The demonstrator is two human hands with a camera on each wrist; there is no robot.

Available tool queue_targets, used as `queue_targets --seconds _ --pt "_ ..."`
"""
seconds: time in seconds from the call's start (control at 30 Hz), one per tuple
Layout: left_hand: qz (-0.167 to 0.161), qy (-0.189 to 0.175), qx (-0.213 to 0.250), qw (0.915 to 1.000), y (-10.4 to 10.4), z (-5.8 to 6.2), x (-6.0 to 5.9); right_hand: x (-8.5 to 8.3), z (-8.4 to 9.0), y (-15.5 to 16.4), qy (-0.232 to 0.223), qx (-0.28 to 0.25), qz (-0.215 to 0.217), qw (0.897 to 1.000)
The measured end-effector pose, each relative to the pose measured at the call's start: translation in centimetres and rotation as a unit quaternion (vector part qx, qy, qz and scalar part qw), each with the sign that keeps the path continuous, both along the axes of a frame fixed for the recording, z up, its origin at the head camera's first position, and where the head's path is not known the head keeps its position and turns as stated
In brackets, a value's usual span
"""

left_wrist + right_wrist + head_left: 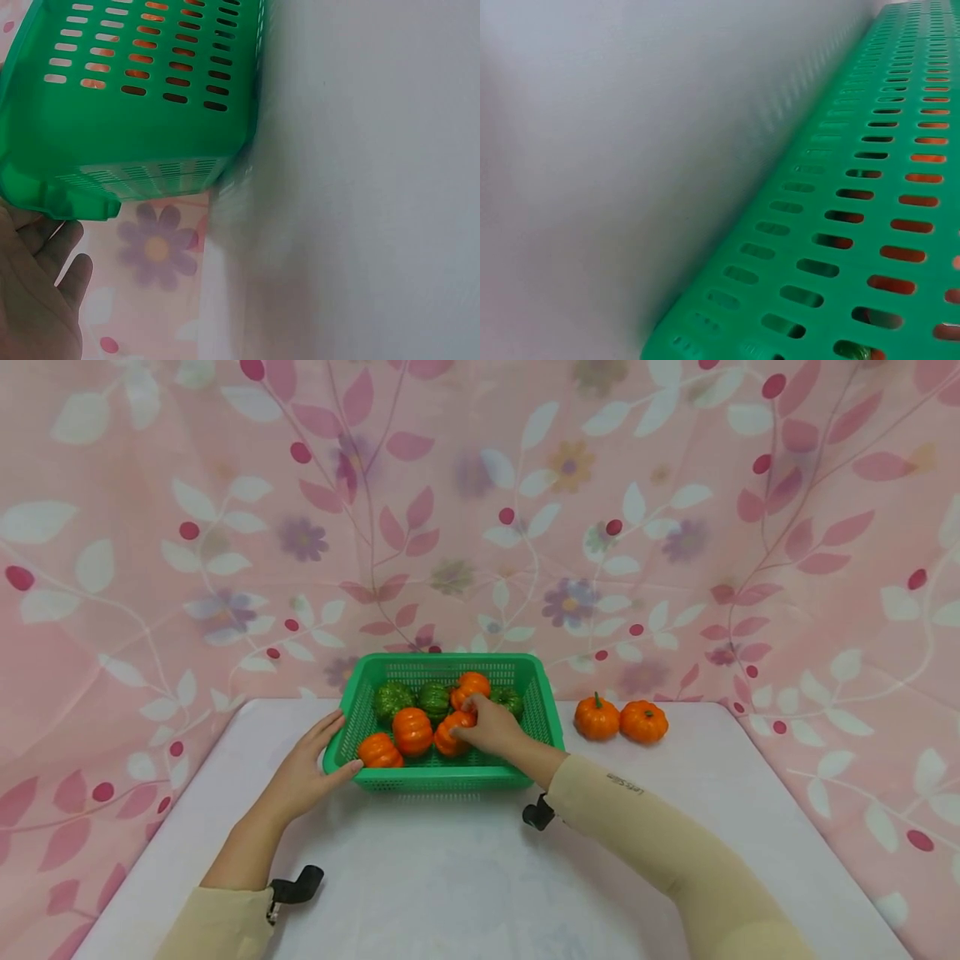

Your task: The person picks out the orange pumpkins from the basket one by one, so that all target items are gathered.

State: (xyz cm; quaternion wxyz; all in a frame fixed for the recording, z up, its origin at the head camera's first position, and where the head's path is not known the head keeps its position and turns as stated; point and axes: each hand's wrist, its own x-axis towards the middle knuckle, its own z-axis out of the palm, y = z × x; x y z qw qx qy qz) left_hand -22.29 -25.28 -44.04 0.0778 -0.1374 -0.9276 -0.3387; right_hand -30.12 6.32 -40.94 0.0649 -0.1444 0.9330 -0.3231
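A green plastic basket [442, 774] with slotted walls holds several small orange and green pumpkins. My right hand [495, 727] reaches over its front right wall and grips an orange pumpkin [448, 739] between thumb and fingers. Another orange pumpkin [472, 685] lies just behind that hand. My left hand [311, 768] rests against the basket's left end, fingers extended along the rim and thumb at the front corner. In the left wrist view, fingers [64, 255] lie beside the basket's rim [75, 202]. The right wrist view shows only the basket's slotted wall [840, 217] and tabletop; the hand is hidden there.
Two orange pumpkins, one with an upright stem [597, 718] and one beside it [643, 722], sit on the white-covered table [450, 877] right of the basket. A pink floral cloth [480, 527] hangs behind the table.
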Motion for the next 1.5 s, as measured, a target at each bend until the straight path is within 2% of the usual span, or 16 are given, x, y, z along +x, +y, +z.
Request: queue_targets --seconds 0.43,0.6,0.73,0.93,1.17,1.3,1.5 --pt "-0.003 0.001 0.002 1.0000 0.0 0.1 -0.1 0.1 1.5 2.6 -0.002 -0.020 0.040 0.999" --pt "-0.002 0.004 -0.001 1.0000 0.0 0.1 -0.1 0.6 2.8 4.3 0.009 -0.030 0.061 0.998" --pt "-0.001 0.006 -0.001 1.0000 0.0 0.1 0.0 1.2 4.1 6.1 0.020 -0.053 0.063 0.996" --pt "0.000 0.004 -0.001 1.0000 0.0 0.0 -0.1 2.0 5.6 9.4 0.055 -0.092 0.044 0.993" --pt "-0.002 -0.001 0.001 1.0000 0.2 0.0 -0.2 3.4 6.7 14.5 0.072 -0.188 0.032 0.979" --pt "-0.002 -0.004 -0.001 1.0000 0.2 0.1 -0.2 4.3 6.7 17.4 0.086 -0.188 0.003 0.978" --pt "0.001 -0.008 -0.006 0.9999 0.0 0.0 0.1 5.3 6.0 21.0 0.113 -0.151 -0.058 0.980"
